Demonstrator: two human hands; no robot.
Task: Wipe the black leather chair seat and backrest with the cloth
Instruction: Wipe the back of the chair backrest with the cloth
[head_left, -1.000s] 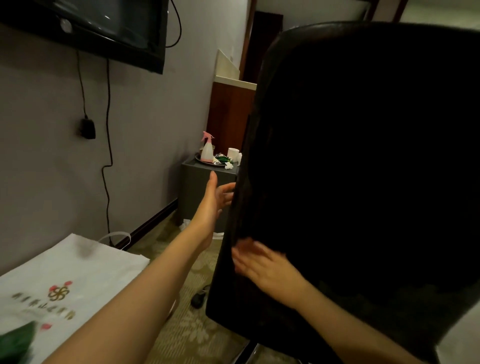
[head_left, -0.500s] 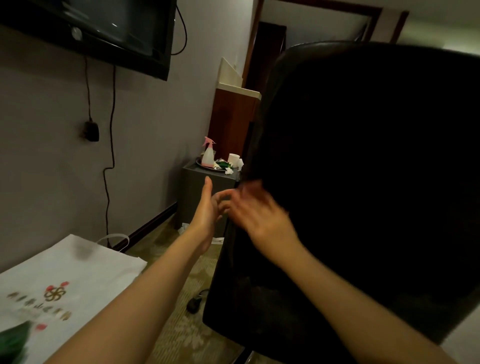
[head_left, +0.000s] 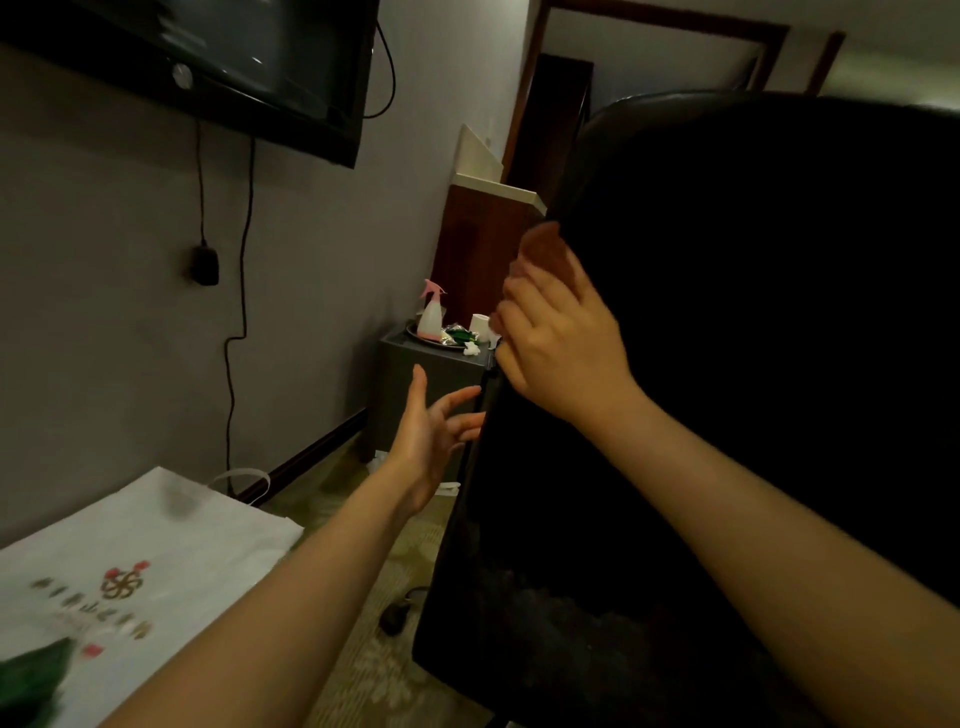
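The right hand (head_left: 561, 338), fingers curled on a brownish cloth (head_left: 540, 249), presses the upright black leather chair backrest's (head_left: 727, 364) left edge, nearer than the empty, spread-fingered left hand (head_left: 431, 431).

Hotel-like room: wall-mounted television (head_left: 218, 57), patterned carpet (head_left: 363, 649), small cabinet (head_left: 415, 395).

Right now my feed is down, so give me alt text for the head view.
The right hand presses on the left edge of the black chair backrest, its fingertips blurred, with no cloth clearly visible. The left hand, fingers spread, is at the same edge lower down. Behind, a spray bottle stands on a tray on a grey cabinet.
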